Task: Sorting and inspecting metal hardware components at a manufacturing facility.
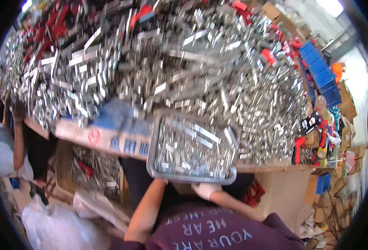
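Observation:
A grey plastic tray (151, 156) full of small shiny metal pieces (184, 146) hangs over the near edge of the heaped table, in front of my body. My left hand (160, 181) grips its near left side; the tray hides most of the fingers. At the near side, right of the middle, my right hand (206, 190) in a white glove holds the same tray, its fingertips tucked out of sight beneath. Beyond the tray spreads a deep heap of loose metal parts (242, 96), smeared by motion.
Red parts (140, 16) lie among the heap. Blue bins (321, 73) stand at the far right. Under the table at left sits a crate (61, 166) of metal pieces, near white plastic bags (54, 227). Another person's arm (18, 141) reaches in at the left edge.

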Available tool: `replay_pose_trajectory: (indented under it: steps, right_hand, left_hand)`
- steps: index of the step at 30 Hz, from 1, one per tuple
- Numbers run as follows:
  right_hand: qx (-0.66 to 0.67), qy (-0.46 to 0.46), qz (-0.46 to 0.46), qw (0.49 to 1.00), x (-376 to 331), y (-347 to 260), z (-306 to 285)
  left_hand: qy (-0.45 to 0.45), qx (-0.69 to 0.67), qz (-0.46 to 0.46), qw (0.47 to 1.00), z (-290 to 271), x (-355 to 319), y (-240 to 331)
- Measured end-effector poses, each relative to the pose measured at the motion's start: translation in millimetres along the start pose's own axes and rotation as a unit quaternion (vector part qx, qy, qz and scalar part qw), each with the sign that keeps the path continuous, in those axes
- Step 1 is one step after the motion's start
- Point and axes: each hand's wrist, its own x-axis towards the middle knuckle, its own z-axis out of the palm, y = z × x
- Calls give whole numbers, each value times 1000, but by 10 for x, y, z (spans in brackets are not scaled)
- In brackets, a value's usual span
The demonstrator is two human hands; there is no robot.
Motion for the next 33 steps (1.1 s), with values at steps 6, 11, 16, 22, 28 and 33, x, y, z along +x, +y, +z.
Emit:
replay_pose_trajectory:
  steps: [6,11,16,22,28,33]
  right_hand:
    - [27,-126,21,991,-47,-227,-113]
    - [-17,100,-55,993,80,-23,600]
    - [7,132,-100,986,474,220,1126]
    - [98,173,-78,977,753,130,1397]
    - [213,221,1,952,941,-22,1113]
    - [254,140,38,956,926,-71,1207]
  left_hand:
    - [40,-348,-11,936,-747,501,520]
    - [65,-344,-11,936,-852,374,594]
    - [61,-324,-27,944,-1072,367,711]
    - [-27,-260,2,965,-1264,519,802]
    - [-163,-164,58,971,-942,177,556]
    - [-96,-62,184,976,-848,193,695]
